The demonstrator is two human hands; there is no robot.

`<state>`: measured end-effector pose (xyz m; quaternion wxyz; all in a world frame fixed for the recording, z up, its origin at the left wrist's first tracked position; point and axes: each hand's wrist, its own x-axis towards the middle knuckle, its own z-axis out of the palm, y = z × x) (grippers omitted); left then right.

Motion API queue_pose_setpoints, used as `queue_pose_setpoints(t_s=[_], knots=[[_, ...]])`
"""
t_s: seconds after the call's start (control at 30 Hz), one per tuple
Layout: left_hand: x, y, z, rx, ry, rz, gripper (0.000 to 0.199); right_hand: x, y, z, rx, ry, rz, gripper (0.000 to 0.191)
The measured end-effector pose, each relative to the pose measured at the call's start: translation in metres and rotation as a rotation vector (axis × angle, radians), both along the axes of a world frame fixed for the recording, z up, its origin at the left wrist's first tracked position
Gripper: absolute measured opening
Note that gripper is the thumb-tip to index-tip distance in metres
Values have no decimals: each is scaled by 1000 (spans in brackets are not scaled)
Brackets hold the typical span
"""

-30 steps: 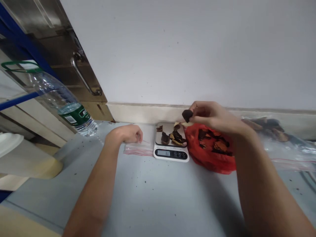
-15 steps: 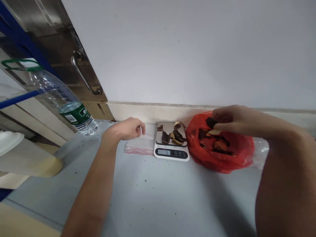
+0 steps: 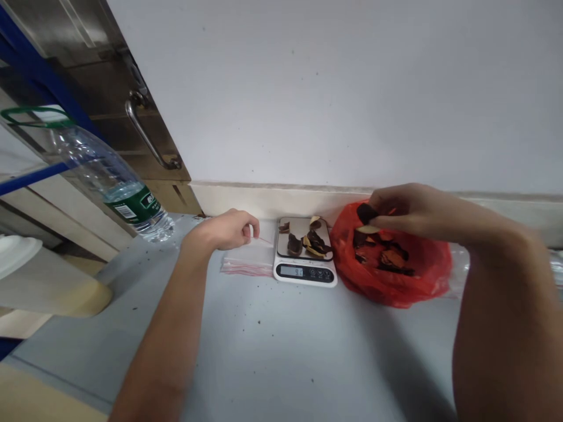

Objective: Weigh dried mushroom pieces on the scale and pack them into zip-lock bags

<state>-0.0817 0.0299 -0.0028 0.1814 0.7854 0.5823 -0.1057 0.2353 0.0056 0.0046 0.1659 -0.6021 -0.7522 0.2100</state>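
My right hand (image 3: 407, 208) pinches a dark brown piece of dried peel (image 3: 366, 213) above the left part of a red plastic bag (image 3: 396, 293). A paler piece shows just under its fingertips. More dried peel (image 3: 391, 256) lies inside the open bag. To the bag's left is a white kitchen scale (image 3: 305, 281) with several curled peel pieces (image 3: 314, 243) on its plate; its display seems to read 91. My left hand (image 3: 235, 227), fingers curled, is over a stack of clear zip bags (image 3: 247, 261) with red strips. What those fingers pinch, if anything, is hidden.
A large water bottle (image 3: 134, 205) with a green handle and a white-lidded plastic container (image 3: 57, 287) stand at the left. A white wall (image 3: 334, 105) rises behind the grey tabletop (image 3: 264, 357). Clear plastic (image 3: 460, 269) lies right of the red bag.
My right hand has moved slightly left and up with the dried peel, toward the scale. My left hand and the pieces on the scale look unchanged.
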Motion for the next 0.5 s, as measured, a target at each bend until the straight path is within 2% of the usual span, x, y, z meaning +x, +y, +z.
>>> queue_pose_setpoints(t_s=[0.1,0.17,0.3,0.5], knots=[[1,1,-1,3,7,0,32,-17,-1,5,-33,24,8,10],[1,2,-1,-10,8,1,33,-33,-1,6,-20,-42,-2,4],[1,3,-2,-16,8,-1,34,-62,0,4,-16,-226,0,14],[2,3,-4,-13,27,-16,35,-87,3,-6,-41,-305,28,17]])
